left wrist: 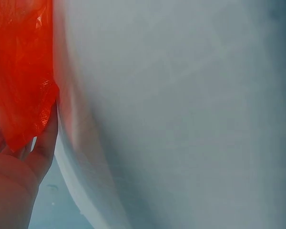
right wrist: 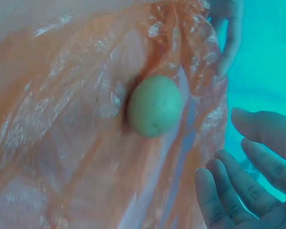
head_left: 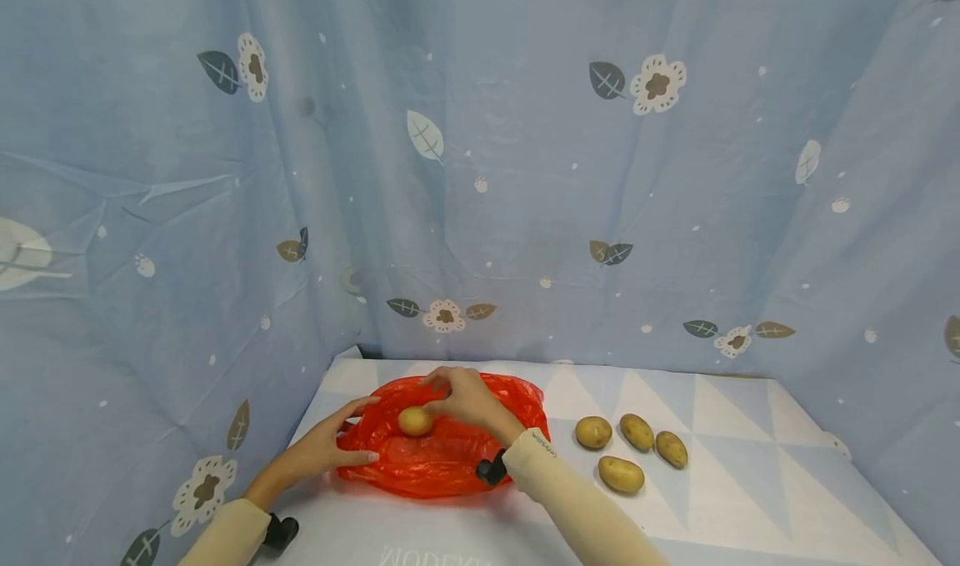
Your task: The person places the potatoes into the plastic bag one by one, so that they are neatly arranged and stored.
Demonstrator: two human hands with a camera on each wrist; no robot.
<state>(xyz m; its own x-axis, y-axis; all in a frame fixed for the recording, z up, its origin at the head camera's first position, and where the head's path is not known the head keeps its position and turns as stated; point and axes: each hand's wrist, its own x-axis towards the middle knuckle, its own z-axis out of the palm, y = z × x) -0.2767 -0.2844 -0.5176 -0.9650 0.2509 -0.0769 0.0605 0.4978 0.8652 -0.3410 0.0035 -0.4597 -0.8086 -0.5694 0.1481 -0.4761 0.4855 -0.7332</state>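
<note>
Blue curtain [head_left: 525, 174], printed with flowers and leaves, hangs behind the red plastic bag [head_left: 420, 478], and pale lettering at its upper edge is cut off and hard to read. Beneath the bag runs a white table [head_left: 735, 508] patterned with pale blue triangles; more lettering in front of the bag is cropped by the lower edge of the head view. Inside the bag's spread mouth lies one potato [head_left: 415, 421], plainly visible. Four other potatoes [head_left: 621, 474] lie on the table to the right of the bag.

At the bag's left rim, the left hand [head_left: 318, 451] touches the plastic, fingers and thumb spread well apart; the left wrist view hides the fingertips behind red film, so I cannot tell how firmly they press. Over the bag, the right hand [head_left: 468, 399] has its fingers apart and slightly bent, holding nothing; the right wrist view shows them clear of the potato. Cream sleeves [head_left: 581, 503] in front of the bag run out of view.
</note>
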